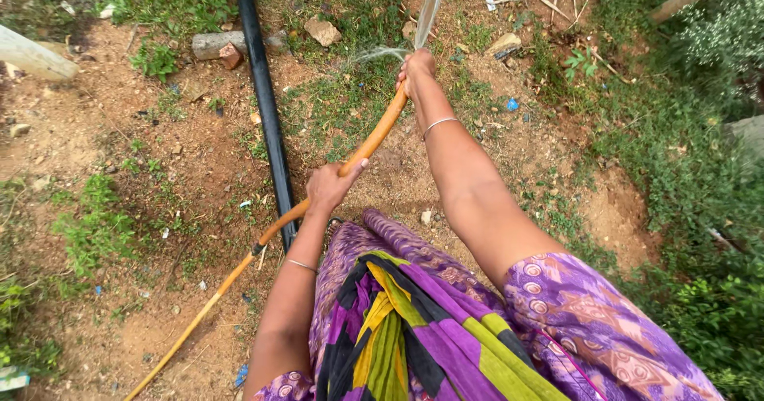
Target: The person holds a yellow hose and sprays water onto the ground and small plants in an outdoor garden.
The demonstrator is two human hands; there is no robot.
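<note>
From my remote feed, the right hand [416, 70] is clenched around the nozzle end of an orange hose [372, 138], from which a stream of water [430, 7] shoots forward over patchy grass and red earth. The left hand [330, 188] grips the same hose lower down, fingers wrapped around it, the line trailing off to the lower left across the dirt. A black pipe [263, 99] lies on the ground just beside it, near scattered stones [216, 45].

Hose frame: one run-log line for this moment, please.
right hand: gripping orange hose at its nozzle end | left hand: gripping hose further back | water jet: spraying away | black pipe: on ground, untouched
</note>
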